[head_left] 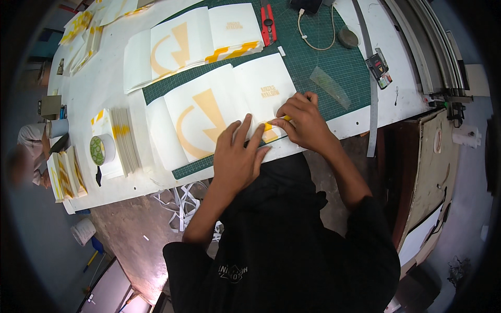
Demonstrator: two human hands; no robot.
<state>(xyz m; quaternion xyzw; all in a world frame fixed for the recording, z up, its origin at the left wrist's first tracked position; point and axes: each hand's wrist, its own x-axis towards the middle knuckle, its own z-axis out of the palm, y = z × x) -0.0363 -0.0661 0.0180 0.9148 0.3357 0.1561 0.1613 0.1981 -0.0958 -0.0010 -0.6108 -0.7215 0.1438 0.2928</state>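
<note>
1. Hard to make out: the yellow piece (287, 118) under the fingers. Could be the sheet's own folded edge or a separate strip, can't tell.
2. Left hand (235, 156) hides part of the near edge of the printed white sheet (214, 112), so no clue what's under that palm.
3. Dark device (308, 5) up top is cut off by the frame; someone else (34, 138) at the left rim is partly blurry.
4. Sheet's on the green cutting mat (334, 62), mostly beyond both hands.
5. Right hand (305, 120): thumb and fingers pinching the yellow piece, at the sheet's near right corner.
6. Left's fingers are spread flat on the sheet, not gripping, index tip right beside the yellow.
</note>
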